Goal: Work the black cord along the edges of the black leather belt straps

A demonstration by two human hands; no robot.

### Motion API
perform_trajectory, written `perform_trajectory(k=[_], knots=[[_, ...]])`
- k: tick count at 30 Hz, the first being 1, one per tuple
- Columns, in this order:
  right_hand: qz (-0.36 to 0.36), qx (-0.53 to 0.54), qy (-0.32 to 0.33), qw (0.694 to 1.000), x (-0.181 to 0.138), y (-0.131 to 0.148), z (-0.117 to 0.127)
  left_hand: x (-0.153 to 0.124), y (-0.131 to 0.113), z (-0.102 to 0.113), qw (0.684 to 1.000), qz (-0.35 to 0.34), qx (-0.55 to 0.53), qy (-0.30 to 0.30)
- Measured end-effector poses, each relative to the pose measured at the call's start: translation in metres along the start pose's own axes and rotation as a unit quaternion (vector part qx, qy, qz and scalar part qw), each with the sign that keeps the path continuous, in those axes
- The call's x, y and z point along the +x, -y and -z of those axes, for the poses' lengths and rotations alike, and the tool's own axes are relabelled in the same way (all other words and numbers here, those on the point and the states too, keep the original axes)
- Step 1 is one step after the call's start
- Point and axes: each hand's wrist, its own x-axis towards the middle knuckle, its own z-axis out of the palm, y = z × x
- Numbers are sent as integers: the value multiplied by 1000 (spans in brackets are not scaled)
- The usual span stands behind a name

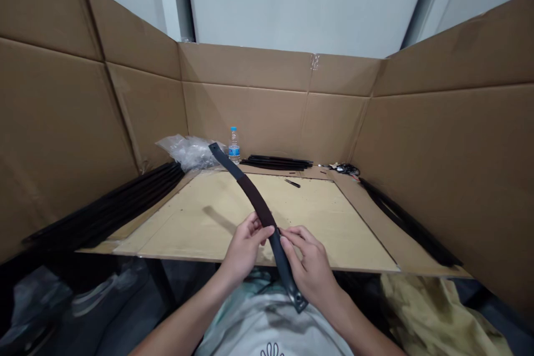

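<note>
The curved dark strip slants between left hand and right hand, both pinching it above the table's near edge.

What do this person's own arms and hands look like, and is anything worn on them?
The left hand and right hand are human, with no gloves, rings or watch visible. No sleeves cover the forearms in view. Between them shows a pale top with a dark, finger-shaped outline print.

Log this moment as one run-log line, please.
left hand: holds curved dark bar near middle | right hand: on same bar | bottle: upright | clear plastic: left of bottle
</note>
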Motion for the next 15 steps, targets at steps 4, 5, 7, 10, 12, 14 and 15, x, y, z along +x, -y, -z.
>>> perform_trajectory(k=[4, 5, 7, 10, 12, 14, 15], knots=[[-96, -107, 35, 989, 21, -29, 25, 2, -8, 8, 998, 31, 41, 23], [-164, -173, 38, 970, 26, -42, 39, 2, -10, 10, 997, 39, 57, 32], [-279, -279, 30, 919, 34, -72, 73, 3, -13, 13, 994, 47, 89, 47], [-372, -348, -5, 861, 30, -115, 124, 4, -17, 15, 990, 54, 117, 65], [-416, -381, -19, 826, 21, -139, 148, 4, -19, 17, 988, 60, 124, 69], [-443, -395, -9, 804, 11, -157, 160, 4, -20, 18, 987, 66, 131, 66], [-451, -398, 2, 799, 7, -164, 164, 3, -20, 19, 986, 68, 136, 65]])
